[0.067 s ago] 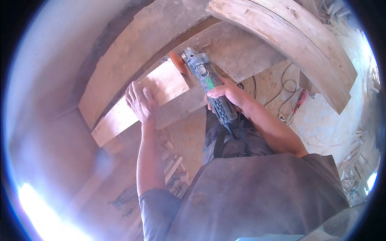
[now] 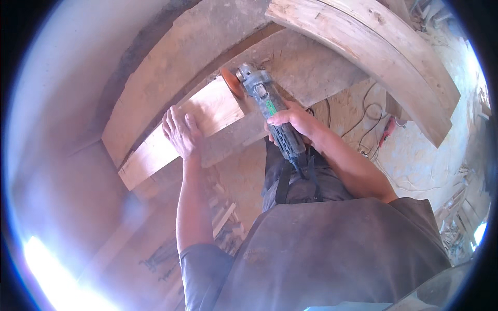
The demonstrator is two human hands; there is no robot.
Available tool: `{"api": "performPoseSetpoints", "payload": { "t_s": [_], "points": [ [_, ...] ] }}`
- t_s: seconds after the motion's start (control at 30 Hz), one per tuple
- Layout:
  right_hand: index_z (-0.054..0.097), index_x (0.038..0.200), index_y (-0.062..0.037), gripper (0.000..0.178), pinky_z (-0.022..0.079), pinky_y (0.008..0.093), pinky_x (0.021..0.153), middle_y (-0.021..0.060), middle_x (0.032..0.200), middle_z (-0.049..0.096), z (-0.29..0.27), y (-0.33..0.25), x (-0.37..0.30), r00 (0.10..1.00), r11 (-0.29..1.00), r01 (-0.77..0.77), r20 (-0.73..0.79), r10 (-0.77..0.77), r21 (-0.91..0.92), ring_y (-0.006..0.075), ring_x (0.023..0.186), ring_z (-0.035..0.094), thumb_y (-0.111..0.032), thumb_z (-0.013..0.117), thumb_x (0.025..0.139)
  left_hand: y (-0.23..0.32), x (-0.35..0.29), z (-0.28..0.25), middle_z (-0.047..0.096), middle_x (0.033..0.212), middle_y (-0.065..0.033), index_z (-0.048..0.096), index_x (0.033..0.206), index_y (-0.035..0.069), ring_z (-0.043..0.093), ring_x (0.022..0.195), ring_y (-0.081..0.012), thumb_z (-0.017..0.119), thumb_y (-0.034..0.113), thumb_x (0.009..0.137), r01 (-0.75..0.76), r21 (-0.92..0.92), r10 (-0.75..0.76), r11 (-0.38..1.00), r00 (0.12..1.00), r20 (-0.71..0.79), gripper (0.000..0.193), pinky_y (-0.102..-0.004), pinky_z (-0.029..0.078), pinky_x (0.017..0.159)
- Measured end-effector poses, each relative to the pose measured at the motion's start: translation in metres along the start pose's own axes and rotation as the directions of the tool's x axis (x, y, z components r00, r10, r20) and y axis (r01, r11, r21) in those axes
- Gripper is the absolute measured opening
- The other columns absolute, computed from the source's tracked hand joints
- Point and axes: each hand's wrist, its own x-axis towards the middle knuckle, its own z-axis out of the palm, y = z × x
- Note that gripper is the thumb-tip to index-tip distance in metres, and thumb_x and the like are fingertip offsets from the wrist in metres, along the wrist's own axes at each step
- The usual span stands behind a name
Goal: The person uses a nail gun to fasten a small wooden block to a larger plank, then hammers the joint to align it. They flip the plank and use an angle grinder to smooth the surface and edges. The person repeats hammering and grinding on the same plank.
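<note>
My right hand [image 2: 290, 118] is wrapped around the body of an angle grinder [image 2: 272, 101] with a grey head, a green label and a cord trailing toward my lap. Its orange disc [image 2: 233, 84] meets the right end of a pale wooden board [image 2: 220, 106]. Across the board's left part lies my left hand [image 2: 181, 130], holding it against the workbench [image 2: 249, 124], fingers toward the far edge and thumb to the right. What the fingertips do at that edge is partly hidden.
Curved wooden planks [image 2: 384, 57] lie at the upper right, past the grinder. Cables [image 2: 369, 111] and a red tool [image 2: 386, 132] are on the floor to the right. Wood offcuts [image 2: 225, 217] lie below left, beside my left arm. A large plank [image 2: 171, 67] stretches behind the board.
The grinder's head and disc have shifted very slightly right and down at the board's end. Both hands otherwise keep their places.
</note>
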Motion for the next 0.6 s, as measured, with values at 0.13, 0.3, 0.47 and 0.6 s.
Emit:
{"api": "performPoseSetpoints", "payload": {
  "t_s": [0.13, 0.3, 0.47, 0.6],
  "points": [
    [0.055, 0.123, 0.0001, 0.046, 0.062, 0.0416, 0.066, 0.0155, 0.094, 0.069, -0.009, 0.007, 0.007, 1.0, 1.0, -0.025, 0.004, 0.025, -0.014, 0.0271, 0.077, 0.073, -0.018, 0.073, 0.084, -0.002, 0.003, -0.001, 0.053, 0.15, -0.0223, 0.051, 0.146, -0.005, 0.041, 0.144, -0.0416, 0.052, 0.033, 0.103, -0.015, -0.001, 0.015, 1.0, 1.0, -0.017, 0.058, -0.0533, 0.026, 0.123],
    [0.056, 0.119, 0.0021, 0.043, 0.062, 0.0414, 0.064, 0.0155, 0.092, 0.068, -0.007, 0.006, 0.007, 1.0, 0.999, 0.021, 0.023, -0.02, -0.038, 0.0269, 0.074, 0.072, -0.018, 0.073, 0.085, -0.003, 0.002, 0.003, 0.054, 0.148, -0.0223, 0.052, 0.144, -0.004, 0.042, 0.142, -0.0419, 0.052, 0.033, 0.103, -0.039, 0.016, 0.039, 0.999, 0.999, -0.036, 0.056, -0.0537, 0.027, 0.121],
    [0.053, 0.123, 0.0011, 0.048, 0.062, 0.0418, 0.064, 0.016, 0.094, 0.068, -0.011, 0.007, 0.007, 0.999, 1.0, 0.009, 0.035, -0.009, -0.009, 0.0271, 0.075, 0.072, -0.018, 0.073, 0.084, 0.001, 0.003, -0.003, 0.054, 0.148, -0.0221, 0.052, 0.145, -0.004, 0.042, 0.142, -0.0418, 0.052, 0.034, 0.103, -0.034, -0.031, 0.033, 0.999, 0.999, -0.042, 0.056, -0.0538, 0.027, 0.122],
    [0.054, 0.123, -0.0004, 0.046, 0.062, 0.0409, 0.064, 0.0161, 0.094, 0.069, 0.001, 0.002, -0.002, 1.0, 1.0, 0.018, 0.012, -0.018, 0.001, 0.0271, 0.074, 0.073, -0.018, 0.073, 0.085, -0.002, 0.001, 0.0, 0.054, 0.15, -0.0221, 0.051, 0.146, -0.004, 0.042, 0.143, -0.0416, 0.052, 0.035, 0.103, -0.023, 0.018, 0.024, 1.0, 0.999, -0.029, 0.058, -0.0539, 0.026, 0.122]
  ]
}}
